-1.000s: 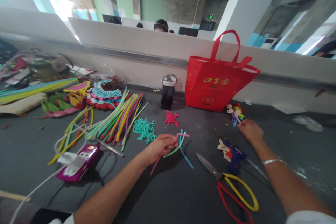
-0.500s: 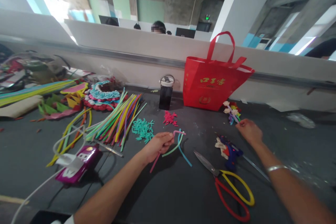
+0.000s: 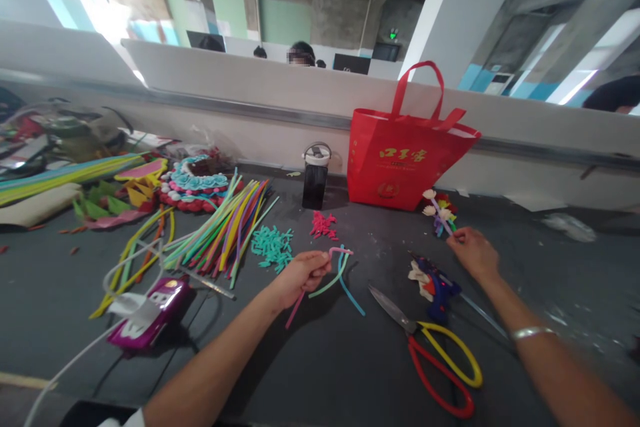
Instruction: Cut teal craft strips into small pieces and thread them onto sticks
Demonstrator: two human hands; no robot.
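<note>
My left hand [image 3: 306, 276] is closed around a thin pink tube [image 3: 296, 310], bent at its upper end. Just right of its fingers, a pale green strip [image 3: 327, 289] and a blue strip [image 3: 353, 295] meet the pink bend; I cannot tell whether they are joined to it. On the right, my right hand [image 3: 474, 252] pinches the pale purple stem of an artificial flower [image 3: 439, 209] by a small bunch with cream, purple and red blooms. Below that hand lies a blue glue gun [image 3: 440, 293]. Scissors [image 3: 410, 328] with red and yellow handles rest between my arms.
Small teal pieces [image 3: 271, 247] and red pieces [image 3: 324, 225] lie in piles beyond my left hand. Coloured strips [image 3: 235, 227] fan out leftward, near a purple power socket [image 3: 150, 313] with cords. A black bottle [image 3: 315, 185] and a red bag [image 3: 400, 160] stand at the back.
Both hands keep almost the same places and grips. The whole view has shifted slightly.
</note>
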